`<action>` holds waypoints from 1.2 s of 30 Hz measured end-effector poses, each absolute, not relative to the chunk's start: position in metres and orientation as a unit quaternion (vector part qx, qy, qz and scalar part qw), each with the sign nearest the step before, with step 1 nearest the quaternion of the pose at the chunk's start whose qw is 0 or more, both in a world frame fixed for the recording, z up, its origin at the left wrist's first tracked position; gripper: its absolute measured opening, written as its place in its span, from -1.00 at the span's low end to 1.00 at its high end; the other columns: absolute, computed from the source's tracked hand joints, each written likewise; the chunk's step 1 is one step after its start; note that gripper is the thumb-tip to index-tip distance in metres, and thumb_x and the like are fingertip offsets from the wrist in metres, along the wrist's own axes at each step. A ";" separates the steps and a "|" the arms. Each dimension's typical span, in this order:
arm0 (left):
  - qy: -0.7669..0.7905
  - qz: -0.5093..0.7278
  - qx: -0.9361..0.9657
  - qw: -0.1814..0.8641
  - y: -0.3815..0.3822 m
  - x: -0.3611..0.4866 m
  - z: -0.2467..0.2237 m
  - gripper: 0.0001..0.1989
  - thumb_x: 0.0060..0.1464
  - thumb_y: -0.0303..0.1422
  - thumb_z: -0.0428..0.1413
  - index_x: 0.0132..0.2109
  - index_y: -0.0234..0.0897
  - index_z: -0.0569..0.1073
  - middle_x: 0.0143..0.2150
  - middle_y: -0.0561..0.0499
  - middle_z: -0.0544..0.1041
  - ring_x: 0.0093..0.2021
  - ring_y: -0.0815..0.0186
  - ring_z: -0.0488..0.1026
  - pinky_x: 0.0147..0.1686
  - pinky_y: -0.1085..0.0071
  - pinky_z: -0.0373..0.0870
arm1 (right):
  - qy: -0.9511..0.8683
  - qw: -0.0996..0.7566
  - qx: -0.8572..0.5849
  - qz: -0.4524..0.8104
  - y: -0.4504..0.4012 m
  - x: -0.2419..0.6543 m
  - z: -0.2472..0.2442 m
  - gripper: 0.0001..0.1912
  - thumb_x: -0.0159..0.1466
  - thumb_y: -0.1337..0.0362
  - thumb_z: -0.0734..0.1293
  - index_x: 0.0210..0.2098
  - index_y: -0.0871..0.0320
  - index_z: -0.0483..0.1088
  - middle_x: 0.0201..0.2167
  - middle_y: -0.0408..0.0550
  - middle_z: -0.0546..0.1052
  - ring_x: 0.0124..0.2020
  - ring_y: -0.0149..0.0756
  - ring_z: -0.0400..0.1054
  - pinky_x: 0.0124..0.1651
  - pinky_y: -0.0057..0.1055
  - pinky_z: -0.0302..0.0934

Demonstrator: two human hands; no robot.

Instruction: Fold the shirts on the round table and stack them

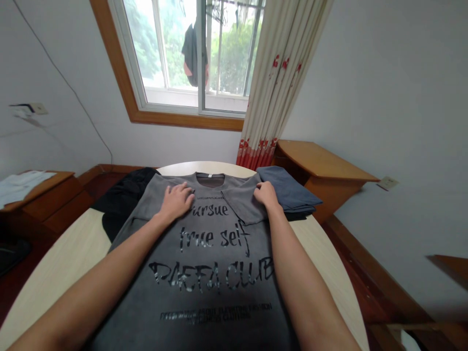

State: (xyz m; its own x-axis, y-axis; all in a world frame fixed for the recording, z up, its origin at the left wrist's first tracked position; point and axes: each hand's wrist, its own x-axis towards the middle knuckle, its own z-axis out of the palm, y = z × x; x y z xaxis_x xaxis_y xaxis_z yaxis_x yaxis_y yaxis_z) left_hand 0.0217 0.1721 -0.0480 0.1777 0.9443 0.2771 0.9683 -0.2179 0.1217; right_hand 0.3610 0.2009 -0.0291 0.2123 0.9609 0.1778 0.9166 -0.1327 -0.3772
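A dark grey T-shirt (215,253) with black lettering lies front side up on the round table, its collar towards the window. My left hand (178,200) rests flat on the upper chest, fingers spread, near the first line of print. At the shirt's upper right edge, my right hand (266,194) has its fingers curled and pinched on the fabric. The sleeve (244,197) on that side is folded inward over the chest. On the left, the other sleeve (146,200) lies outward. My forearms cover parts of the shirt's sides.
Black clothing (126,190) is heaped at the table's left. Folded blue-grey garments (288,190) are stacked at the right. The pale round table (62,273) has a curved edge. A wooden desk (325,161), a curtain (281,73) and a window stand beyond.
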 end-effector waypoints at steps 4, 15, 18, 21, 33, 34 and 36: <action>-0.539 -0.179 -0.814 -0.127 0.164 0.097 -0.046 -0.53 0.30 -0.13 0.01 0.19 -0.28 0.50 0.21 -0.17 0.52 0.21 0.07 0.43 0.25 0.18 0.30 | -0.631 0.236 -0.737 0.052 0.200 0.365 -0.028 -0.50 0.23 0.46 0.22 0.13 0.30 0.51 0.13 0.21 0.50 0.11 -0.13 0.43 0.21 -0.43 0.19; -0.575 -0.255 -0.703 -0.333 0.202 0.183 -0.032 -0.59 0.11 -0.52 0.17 0.13 -0.35 0.57 -0.12 -0.15 0.66 -0.10 0.18 0.62 -0.06 0.36 0.53 | -0.635 0.210 -0.743 0.041 0.197 0.363 -0.031 -0.42 0.18 0.44 0.29 0.21 0.32 0.40 0.27 0.20 0.29 0.10 -0.13 0.41 0.22 -0.46 0.20; -0.573 -0.251 -0.701 -0.343 0.205 0.176 -0.028 -0.51 0.19 -0.51 0.08 0.27 -0.39 0.45 -0.18 -0.14 0.66 -0.27 0.28 0.64 -0.21 0.42 0.56 | -0.637 0.199 -0.744 0.046 0.196 0.361 -0.033 -0.47 0.22 0.44 0.29 0.19 0.37 0.38 0.28 0.27 0.24 0.11 -0.12 0.40 0.22 -0.47 0.19; -0.586 -0.212 -0.709 -0.329 0.205 0.166 -0.026 -0.49 0.08 -0.47 0.20 0.20 -0.38 0.51 -0.24 -0.14 0.66 -0.28 0.20 0.64 -0.20 0.37 0.57 | -0.648 0.159 -0.743 0.048 0.193 0.357 -0.033 -0.48 0.26 0.41 0.27 0.22 0.35 0.36 0.28 0.30 0.22 0.15 -0.05 0.36 0.23 -0.37 0.19; -0.436 -0.058 -0.895 -0.068 0.218 0.208 -0.059 -0.46 0.38 -0.15 -0.14 0.42 -0.15 0.23 0.51 -0.09 0.07 0.49 -0.01 -0.04 0.40 -0.13 -0.11 | -0.637 0.087 -0.766 -0.027 0.191 0.340 -0.050 -0.33 0.32 0.18 0.33 0.34 0.37 0.21 0.47 0.30 0.01 0.40 0.07 0.00 0.31 -0.07 0.05; -0.442 -0.054 -0.893 -0.070 0.220 0.208 -0.063 -0.43 0.39 -0.13 -0.16 0.44 -0.15 0.18 0.52 -0.08 0.04 0.50 -0.02 -0.08 0.40 -0.14 -0.14 | -0.636 0.091 -0.766 -0.031 0.191 0.339 -0.051 -0.33 0.33 0.19 0.32 0.35 0.37 0.20 0.47 0.30 0.01 0.41 0.06 -0.02 0.32 -0.07 0.04; -0.442 -0.062 -0.892 -0.064 0.224 0.206 -0.067 -0.42 0.39 -0.12 -0.18 0.45 -0.16 0.16 0.52 -0.09 0.02 0.51 -0.02 -0.11 0.40 -0.13 -0.17 | -0.646 0.109 -0.753 -0.054 0.192 0.336 -0.052 -0.37 0.36 0.23 0.27 0.36 0.34 0.19 0.48 0.25 0.00 0.44 0.01 -0.07 0.37 -0.06 -0.05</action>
State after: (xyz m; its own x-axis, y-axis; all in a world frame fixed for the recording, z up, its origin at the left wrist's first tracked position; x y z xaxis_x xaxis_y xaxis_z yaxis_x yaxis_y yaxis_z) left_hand 0.2060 0.2236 -0.0674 0.6010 0.7974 0.0541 0.7816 -0.6005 0.1690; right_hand 0.3358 0.1918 -0.0522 0.1586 0.9619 0.2225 0.9855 -0.1405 -0.0950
